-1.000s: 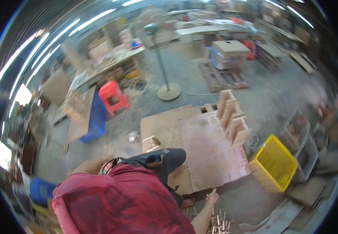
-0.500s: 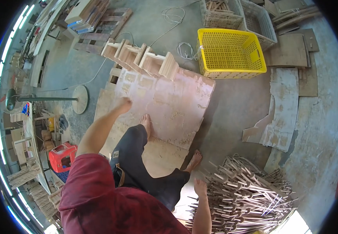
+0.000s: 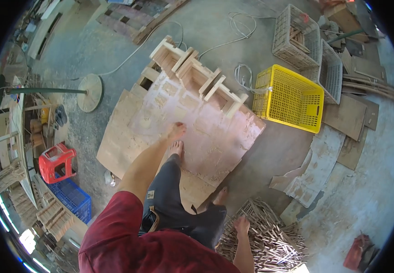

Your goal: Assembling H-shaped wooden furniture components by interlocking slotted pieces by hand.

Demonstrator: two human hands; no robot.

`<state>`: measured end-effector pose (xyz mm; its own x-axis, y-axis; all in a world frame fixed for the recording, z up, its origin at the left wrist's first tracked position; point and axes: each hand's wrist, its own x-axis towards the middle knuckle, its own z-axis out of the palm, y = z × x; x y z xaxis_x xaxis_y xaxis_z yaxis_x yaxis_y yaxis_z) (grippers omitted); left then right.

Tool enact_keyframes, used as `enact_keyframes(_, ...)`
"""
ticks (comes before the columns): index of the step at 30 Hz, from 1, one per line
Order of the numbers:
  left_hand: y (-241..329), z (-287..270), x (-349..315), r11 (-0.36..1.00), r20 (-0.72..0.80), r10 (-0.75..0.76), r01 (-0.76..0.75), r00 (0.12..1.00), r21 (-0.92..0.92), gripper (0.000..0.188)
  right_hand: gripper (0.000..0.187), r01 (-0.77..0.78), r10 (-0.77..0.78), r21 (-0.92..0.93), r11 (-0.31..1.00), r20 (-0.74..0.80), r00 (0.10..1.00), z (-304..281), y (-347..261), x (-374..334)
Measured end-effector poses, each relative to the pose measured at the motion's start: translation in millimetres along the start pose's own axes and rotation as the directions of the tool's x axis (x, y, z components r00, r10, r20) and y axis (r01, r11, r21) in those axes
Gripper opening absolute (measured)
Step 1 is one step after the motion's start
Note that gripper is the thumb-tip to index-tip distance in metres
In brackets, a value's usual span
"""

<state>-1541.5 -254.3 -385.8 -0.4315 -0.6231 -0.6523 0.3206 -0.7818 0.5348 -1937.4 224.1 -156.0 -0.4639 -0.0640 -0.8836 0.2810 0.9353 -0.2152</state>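
My left hand [image 3: 177, 130] hangs over the pinkish, dust-marked board [image 3: 206, 150] on the floor, just above my bare left foot. Its fingers look loosely apart, and nothing shows in them. Low on the right, my right hand [image 3: 241, 224] hovers by a heap of thin wooden sticks [image 3: 274, 243], fingers slightly spread and holding nothing I can see. Whether it touches the sticks I cannot tell. Along the board's far edge stand several pale wooden box-like frames [image 3: 196, 75] in a slanting row, apart from both hands.
A yellow plastic crate [image 3: 292, 98] sits right of the frames, with grey crates [image 3: 297, 38] behind it. White cable [image 3: 247, 77] lies on the floor. At left are a green pole stand on a round base [image 3: 90, 93], a red stool [image 3: 56, 164] and a blue crate [image 3: 71, 195].
The view has turned and shifted, so the frames and yellow crate sit further right. My left hand has moved further over the board, and its fingers look looser. My right hand stays by the sticks.
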Motion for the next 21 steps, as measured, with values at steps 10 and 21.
enact_keyframes(10,4,111,148,0.972,-0.367,-0.056,0.135,0.928,0.193,0.052,0.084,0.279,-0.325,0.262,0.924,0.149,0.934,111,-293,236)
enact_keyframes(21,-82,90,282,0.984,-0.401,0.148,-0.175,0.904,-0.032,0.042,0.078,0.204,-0.531,0.625,0.753,0.394,0.75,310,-420,443)
